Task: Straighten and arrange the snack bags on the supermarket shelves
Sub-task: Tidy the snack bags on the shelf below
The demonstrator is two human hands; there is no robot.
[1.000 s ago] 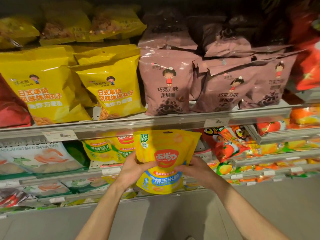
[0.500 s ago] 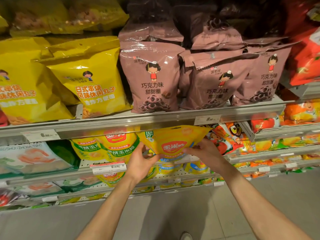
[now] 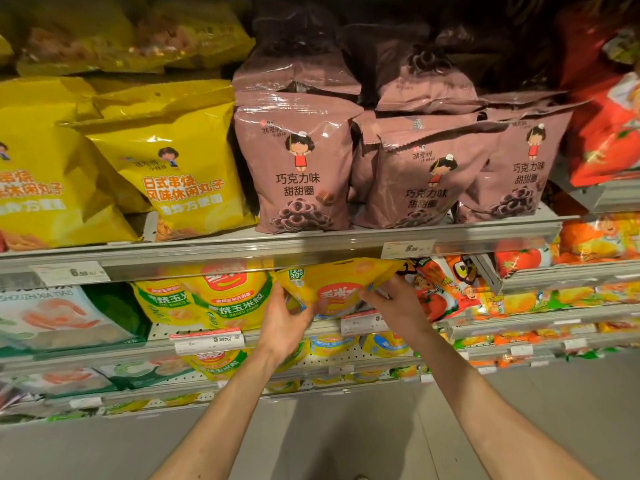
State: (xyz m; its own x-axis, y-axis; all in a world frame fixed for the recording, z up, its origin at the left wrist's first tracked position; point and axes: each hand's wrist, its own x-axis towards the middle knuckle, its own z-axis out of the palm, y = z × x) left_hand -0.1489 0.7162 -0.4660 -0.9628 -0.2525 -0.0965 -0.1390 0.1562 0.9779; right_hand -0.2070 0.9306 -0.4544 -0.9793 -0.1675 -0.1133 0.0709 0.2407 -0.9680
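Note:
A yellow corn-snack bag (image 3: 332, 282) with a red logo is tilted back under the upper shelf rail, its top leaning into the second shelf. My left hand (image 3: 285, 320) grips its lower left side. My right hand (image 3: 394, 306) pinches its right edge. Beside it on the left stands another yellow corn bag (image 3: 228, 299) with a green band. The held bag's bottom is hidden behind my hands.
The upper shelf (image 3: 277, 247) carries large yellow bags (image 3: 180, 168) and mauve chocolate-ring bags (image 3: 298, 164). Orange cartoon bags (image 3: 446, 289) lie right of my hands, green-white shrimp bags (image 3: 55, 317) to the left. Price tags (image 3: 207, 341) line the rails. Grey floor lies below.
Both hands have lifted the yellow corn bag from in front of the lower shelves and pushed it in, tilted, onto the second shelf. The view has moved closer and slightly left.

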